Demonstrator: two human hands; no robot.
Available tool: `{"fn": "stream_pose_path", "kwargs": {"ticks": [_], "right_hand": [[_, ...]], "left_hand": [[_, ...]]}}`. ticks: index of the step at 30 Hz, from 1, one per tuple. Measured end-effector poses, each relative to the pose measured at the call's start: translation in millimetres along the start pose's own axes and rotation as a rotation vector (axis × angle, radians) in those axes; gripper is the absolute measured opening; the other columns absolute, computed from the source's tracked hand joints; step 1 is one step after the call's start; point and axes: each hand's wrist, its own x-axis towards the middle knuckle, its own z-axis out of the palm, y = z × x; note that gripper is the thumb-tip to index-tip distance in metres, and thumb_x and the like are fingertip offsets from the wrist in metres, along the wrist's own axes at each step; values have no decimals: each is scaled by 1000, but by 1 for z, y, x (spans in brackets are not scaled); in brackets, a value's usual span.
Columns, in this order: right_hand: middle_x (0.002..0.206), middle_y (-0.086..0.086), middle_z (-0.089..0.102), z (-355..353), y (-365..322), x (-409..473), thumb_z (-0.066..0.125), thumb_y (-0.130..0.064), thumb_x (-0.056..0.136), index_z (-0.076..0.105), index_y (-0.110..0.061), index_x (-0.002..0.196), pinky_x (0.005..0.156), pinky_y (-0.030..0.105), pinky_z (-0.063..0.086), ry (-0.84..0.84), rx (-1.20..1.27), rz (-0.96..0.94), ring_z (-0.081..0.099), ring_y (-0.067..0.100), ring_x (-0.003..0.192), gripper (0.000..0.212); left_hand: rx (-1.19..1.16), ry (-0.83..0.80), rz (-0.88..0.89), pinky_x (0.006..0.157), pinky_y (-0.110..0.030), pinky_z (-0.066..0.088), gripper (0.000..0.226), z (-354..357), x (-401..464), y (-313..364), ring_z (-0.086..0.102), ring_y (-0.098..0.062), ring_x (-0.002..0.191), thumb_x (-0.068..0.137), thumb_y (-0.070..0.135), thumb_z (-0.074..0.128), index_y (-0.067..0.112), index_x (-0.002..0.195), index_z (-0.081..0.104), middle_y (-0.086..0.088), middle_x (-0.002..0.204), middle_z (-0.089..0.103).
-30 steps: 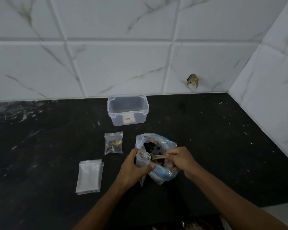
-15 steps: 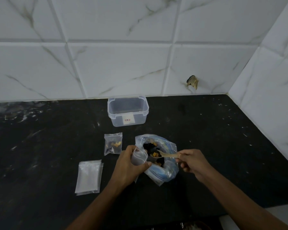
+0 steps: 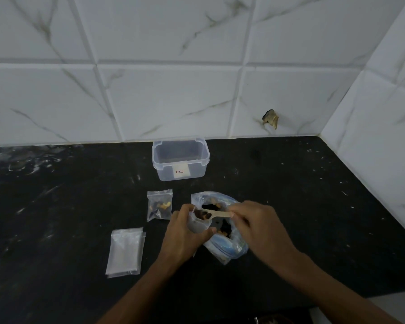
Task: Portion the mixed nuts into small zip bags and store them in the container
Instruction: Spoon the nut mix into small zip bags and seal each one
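In the head view, the left hand (image 3: 185, 232) curls round a small clear plastic zip bag (image 3: 198, 224), holding its mouth open and upright just left of the large crumpled clear bag of mixed nuts (image 3: 222, 230) that sits near the middle of the black stone counter (image 3: 56, 206). The right hand (image 3: 255, 223) pinches the handle of a small pale wooden spoon (image 3: 214, 214), whose bowl, loaded with dark and tan nuts, rests at the mouth of the small bag.

The step in hand looks like filling a portion: a spoonful is at the opening and seems about to be tipped in. The next move calls for turning the spoon so the nuts drop inside, with the left fingers keeping the mouth wide so that nothing spills onto the counter; whether this bag needs more spoonfuls cannot be told, as the hand hides most of it.

Left of the hands and a little farther lies one filled small zip bag (image 3: 160, 204), flat on the counter, not yet stored. Near left lies a stack of empty clear zip bags (image 3: 125, 251). The clear rectangular plastic container (image 3: 180, 160), lidless with a white label on its near wall, stands far behind, close to the white marble-patterned tiled wall (image 3: 173, 90); no bags show in it.
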Motion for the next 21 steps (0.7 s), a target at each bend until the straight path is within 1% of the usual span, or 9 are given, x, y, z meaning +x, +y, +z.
{"fn": "stream_pose_path", "kwargs": {"ticks": [2, 3, 7, 9, 11, 14, 16, 18, 21], "right_hand": [[88, 2, 67, 6, -3, -6, 61, -19, 82, 68, -13, 100, 61, 21, 53, -29, -254, -270, 63, 8, 70, 20], [89, 2, 66, 8, -3, -9, 59, -23, 80, 68, -14, 101, 59, 21, 55, -53, -313, -332, 63, 9, 70, 25], [88, 0, 66, 12, 0, -13, 59, -21, 81, 68, -14, 99, 56, 21, 55, -65, -330, -348, 63, 8, 67, 22], [83, 1, 65, 11, 2, -11, 68, -14, 76, 68, -12, 92, 52, 22, 55, 11, -295, -294, 62, 9, 63, 16], [84, 2, 66, 6, 6, -9, 68, -9, 78, 70, -10, 94, 59, 21, 55, 118, -182, -177, 63, 9, 68, 15], [86, 1, 68, 4, 22, -2, 66, -3, 85, 71, -9, 98, 67, 17, 52, 257, -11, 68, 62, 6, 74, 15], [82, -2, 67, 15, 43, 0, 62, -5, 89, 70, -13, 95, 64, 16, 50, 216, -42, 214, 60, 4, 71, 13], [74, -4, 62, 33, 59, -2, 58, -10, 93, 66, -18, 86, 60, 23, 52, 124, -110, 305, 58, 5, 64, 13], [68, -6, 55, 58, 64, -4, 55, -16, 95, 61, -19, 78, 53, 24, 48, 54, -193, 327, 53, 6, 58, 18]], "left_hand": [[-17, 10, 7, 85, -37, 58, 73, 0, 0, 0, 61, -12, 103, 52, 71, 69, 42, 115, 46, 6, 119, 55], [-27, 11, 9, 84, -37, 58, 74, 0, 0, 0, 61, -12, 102, 52, 70, 69, 41, 116, 46, 5, 118, 55], [-56, 9, 4, 84, -36, 59, 75, -1, -1, 1, 62, -12, 103, 52, 70, 70, 41, 117, 46, 5, 120, 55], [-55, 7, 2, 84, -37, 59, 72, -1, -1, -1, 63, -12, 102, 53, 70, 71, 43, 115, 46, 5, 120, 56], [-62, 10, -7, 85, -37, 58, 67, -1, -2, -1, 62, -11, 103, 55, 68, 73, 45, 112, 47, 5, 120, 56], [-77, 20, -18, 88, -35, 57, 60, -2, -5, -3, 58, -10, 105, 65, 56, 79, 43, 113, 46, 7, 120, 52], [-93, 6, -28, 88, -35, 57, 58, -2, -7, -6, 59, -10, 106, 66, 55, 79, 44, 113, 47, 7, 121, 53], [-112, -27, -47, 85, -30, 57, 55, -2, -8, -6, 61, -9, 105, 69, 52, 79, 43, 112, 47, 7, 119, 56], [-117, -66, -54, 67, -14, 53, 46, -2, -9, 1, 62, -1, 92, 78, 39, 79, 38, 111, 47, 11, 107, 58]]}}
